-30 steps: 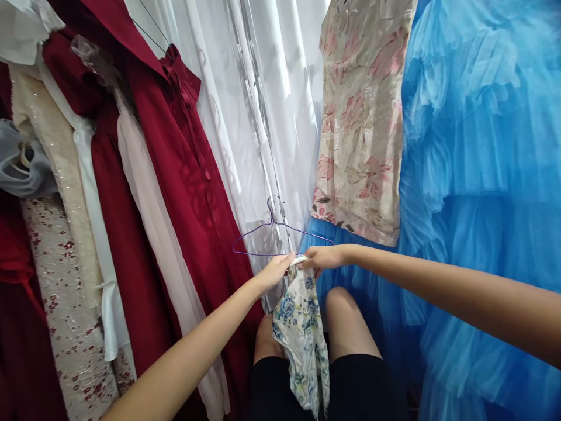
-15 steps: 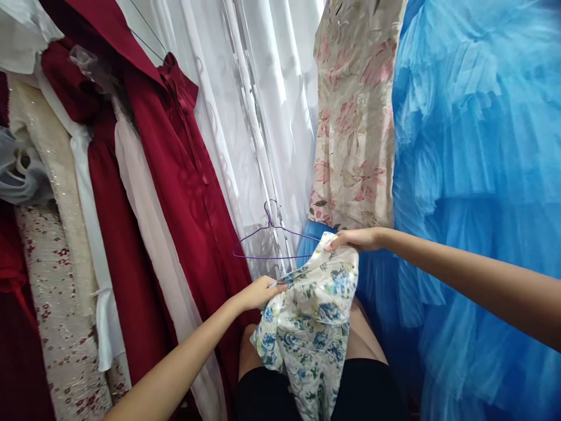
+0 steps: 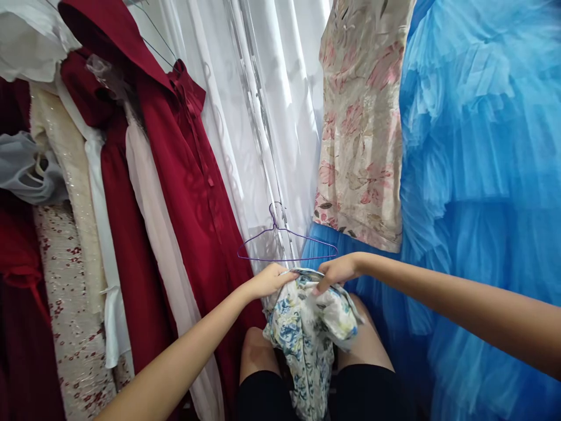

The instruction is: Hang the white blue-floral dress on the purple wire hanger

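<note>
A white garment with blue and yellow flowers [image 3: 302, 345] hangs bunched between my knees, its lower end dropping past my black shorts. My left hand [image 3: 270, 282] pinches its upper edge, thumb on top. On the other side of that edge, my right hand [image 3: 335, 272] grips the cloth with its fingers bent over it. Part of the garment by the right hand is blurred, and its exact kind is hard to make out. Just beyond both hands is a purple wire hanger [image 3: 275, 229] with nothing on it.
Dark red dresses [image 3: 188, 193] and a sequined cream dress [image 3: 70, 280] hang on the left. A white curtain [image 3: 280, 117] is behind the hanger. To the right hang a beige floral garment [image 3: 359, 128] and a ruffled blue tulle dress [image 3: 477, 175].
My right hand has come down and inward with its edge of the garment, closer to my left hand. The cloth is now more bunched, and the hanger's right end is uncovered.
</note>
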The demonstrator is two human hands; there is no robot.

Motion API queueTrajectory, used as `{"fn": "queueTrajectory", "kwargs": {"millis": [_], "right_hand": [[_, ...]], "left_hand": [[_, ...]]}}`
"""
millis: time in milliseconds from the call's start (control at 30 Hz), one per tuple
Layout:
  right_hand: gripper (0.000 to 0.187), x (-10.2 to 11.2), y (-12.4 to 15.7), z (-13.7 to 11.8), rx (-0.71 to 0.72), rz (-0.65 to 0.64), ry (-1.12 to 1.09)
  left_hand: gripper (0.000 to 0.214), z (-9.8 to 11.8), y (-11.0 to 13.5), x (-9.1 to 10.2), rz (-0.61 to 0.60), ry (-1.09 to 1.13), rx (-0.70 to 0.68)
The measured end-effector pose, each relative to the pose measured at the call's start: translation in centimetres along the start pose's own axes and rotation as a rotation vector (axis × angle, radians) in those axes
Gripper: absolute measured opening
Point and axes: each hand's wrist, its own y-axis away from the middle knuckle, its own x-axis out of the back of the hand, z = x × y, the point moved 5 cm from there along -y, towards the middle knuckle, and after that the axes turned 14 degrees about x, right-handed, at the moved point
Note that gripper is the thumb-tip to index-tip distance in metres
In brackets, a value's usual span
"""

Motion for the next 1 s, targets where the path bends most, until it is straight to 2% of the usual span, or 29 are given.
{"fn": "queueTrajectory", "kwargs": {"millis": [133, 267, 367, 467, 600, 733, 867, 1000], "right_hand": [[0.027, 3.1, 1.8, 0.5, 0.028, 0.042, 0.055], [0.009, 5.9, 2.5, 1.8, 0.012, 0.134, 0.385], [0.011, 8.2, 2.5, 2.8, -0.014, 0.256, 0.639], [0.010, 10.3, 2.6, 3.4, 0.009, 0.378, 0.737], [0.008, 12.7, 2.6, 3.1, 0.096, 0.558, 0.749], [0.007, 14.4, 1.6, 2.5, 0.164, 0.696, 0.624], [0.009, 14.8, -0.5, 1.8, 0.208, 0.769, 0.415], [0.014, 14.1, -2.7, 1.1, 0.224, 0.774, 0.249]], "left_hand": [[0.048, -3.6, 2.3, 0.4, -0.090, -0.145, 0.021], [0.030, -5.8, 3.7, -0.6, -0.170, -0.292, 0.070], [0.027, -5.7, 3.8, -0.8, -0.128, -0.381, 0.043], [0.034, -4.3, 3.5, -0.3, -0.049, -0.362, -0.012], [0.043, -2.2, 3.4, 0.7, 0.031, -0.325, -0.059], [0.045, -1.0, 3.5, 1.7, 0.066, -0.339, -0.067], [0.044, -1.5, 3.8, 3.6, 0.122, -0.334, -0.036], [0.046, -2.9, 4.5, 6.0, 0.203, -0.343, -0.014]]}}
